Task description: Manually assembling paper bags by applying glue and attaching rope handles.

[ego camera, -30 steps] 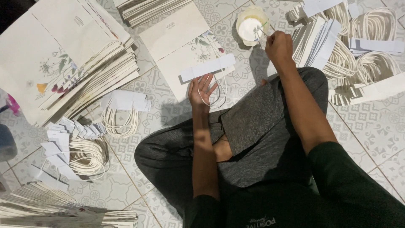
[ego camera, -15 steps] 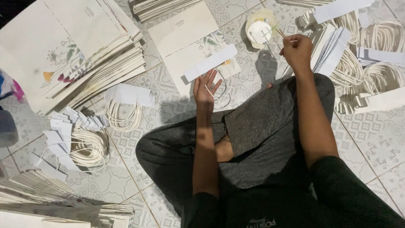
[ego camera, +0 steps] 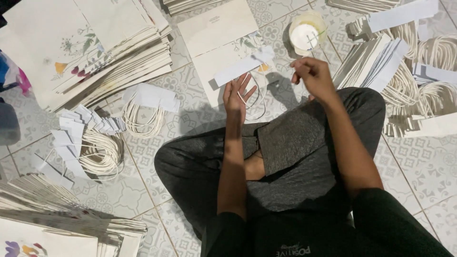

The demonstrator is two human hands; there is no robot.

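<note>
I sit cross-legged on a patterned tile floor. My left hand (ego camera: 236, 95) is raised palm up and holds a white paper strip (ego camera: 238, 70) with a loop of white cord (ego camera: 257, 103) hanging from it. My right hand (ego camera: 312, 76) hovers just right of the strip's end, fingers pinched on a thin stick that barely shows. A small round cup of white glue (ego camera: 306, 34) stands on the floor just beyond it. A flat cream paper bag with a flower print (ego camera: 214, 33) lies under the strip.
A big stack of flat floral bags (ego camera: 95, 52) lies far left, another stack (ego camera: 47, 214) near left. Strips with cord handles (ego camera: 95, 147) are piled at left. More strips (ego camera: 371, 62) and cords (ego camera: 428, 52) lie at right.
My right hand has drawn back from the glue cup toward the strip's end. My left hand keeps hold of the strip and has lifted it slightly.
</note>
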